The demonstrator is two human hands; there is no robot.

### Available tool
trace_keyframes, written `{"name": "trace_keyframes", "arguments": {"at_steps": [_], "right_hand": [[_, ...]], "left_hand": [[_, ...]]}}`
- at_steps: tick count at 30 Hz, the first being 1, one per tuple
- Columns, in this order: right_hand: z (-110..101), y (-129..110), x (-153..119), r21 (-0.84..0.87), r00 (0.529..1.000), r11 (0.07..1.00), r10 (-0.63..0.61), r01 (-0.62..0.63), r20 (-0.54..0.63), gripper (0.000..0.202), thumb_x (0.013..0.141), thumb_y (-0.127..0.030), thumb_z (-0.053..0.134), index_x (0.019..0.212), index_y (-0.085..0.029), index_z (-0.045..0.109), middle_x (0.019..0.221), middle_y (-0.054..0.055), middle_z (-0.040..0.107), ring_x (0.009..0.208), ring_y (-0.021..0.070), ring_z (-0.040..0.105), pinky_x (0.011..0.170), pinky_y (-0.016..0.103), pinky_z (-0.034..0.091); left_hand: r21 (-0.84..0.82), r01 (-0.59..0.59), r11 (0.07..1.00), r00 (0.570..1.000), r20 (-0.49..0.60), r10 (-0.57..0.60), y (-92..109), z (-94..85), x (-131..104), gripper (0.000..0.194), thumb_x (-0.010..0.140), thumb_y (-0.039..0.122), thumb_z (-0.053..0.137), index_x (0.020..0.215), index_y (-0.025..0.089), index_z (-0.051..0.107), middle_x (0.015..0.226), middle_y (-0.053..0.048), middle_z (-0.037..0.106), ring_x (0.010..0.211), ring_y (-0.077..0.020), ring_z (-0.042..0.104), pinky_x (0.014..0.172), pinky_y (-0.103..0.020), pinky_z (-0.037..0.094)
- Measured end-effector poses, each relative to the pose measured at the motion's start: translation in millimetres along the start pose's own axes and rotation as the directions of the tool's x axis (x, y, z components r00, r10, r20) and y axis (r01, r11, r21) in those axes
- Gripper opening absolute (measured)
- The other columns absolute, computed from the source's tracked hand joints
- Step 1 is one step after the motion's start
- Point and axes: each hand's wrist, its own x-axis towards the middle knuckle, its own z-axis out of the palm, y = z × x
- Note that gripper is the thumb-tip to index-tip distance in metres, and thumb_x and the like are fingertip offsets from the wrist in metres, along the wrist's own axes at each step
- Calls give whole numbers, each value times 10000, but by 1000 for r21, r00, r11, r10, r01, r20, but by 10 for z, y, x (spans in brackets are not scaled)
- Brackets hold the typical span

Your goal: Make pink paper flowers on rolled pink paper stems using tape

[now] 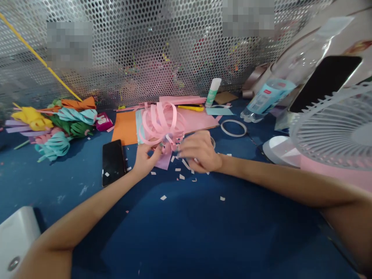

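Observation:
A pink paper-strip flower with looped strips (162, 120) stands up from my left hand (147, 158), whose thumb and fingers pinch its base. Close to the right side of that base is my right hand (200, 152), its fingers curled and slightly blurred; whether anything is between its fingertips cannot be made out. A thin white strip (186, 164) lies below the right hand's fingers. Beneath the flower are sheets of orange paper (124, 126), pink paper (200, 120) and purple paper (164, 162). Small white scraps (181, 176) are scattered on the blue table (186, 232).
Finished paper flowers (55, 128) and a black phone (112, 162) are at left. Behind are a yellow cutter (192, 108), a glue stick (213, 93) and a perforated metal panel (139, 46). A tape ring (233, 128), bottle (270, 97) and fan (337, 131) are at right.

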Motion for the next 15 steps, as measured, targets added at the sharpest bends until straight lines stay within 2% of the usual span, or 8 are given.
{"name": "trace_keyframes", "arguments": {"at_steps": [1,3,6,15], "right_hand": [[8,53,10,19,996,999,-29,31,-83,222,915,-192,469,1107,-262,556,1049,24,664,973,196,620,832,395,490],[14,124,39,69,988,998,25,-14,-155,300,862,-136,432,1124,-250,520,1054,33,673,986,212,611,835,415,465],[12,135,74,150,982,984,119,-96,-149,331,838,-122,420,1137,-240,502,1112,46,674,1014,218,580,860,413,454],[14,88,57,122,986,988,108,-93,-125,302,848,-122,412,1107,-250,500,1154,13,692,998,209,577,869,400,446]], "left_hand": [[18,-18,1000,1000,3,18,8,-1,2,292,910,304,533,702,154,674,616,-26,663,532,-121,584,516,-219,459],[61,-50,997,999,10,50,28,-4,7,250,904,267,536,744,149,689,597,-20,656,514,-117,570,513,-219,451],[105,-85,991,996,21,84,45,-12,6,221,900,245,537,789,149,702,615,-23,668,533,-123,580,541,-225,467],[207,-95,974,995,33,90,27,-22,-4,257,900,255,524,722,164,686,575,-6,627,519,-110,528,526,-227,438]]}}
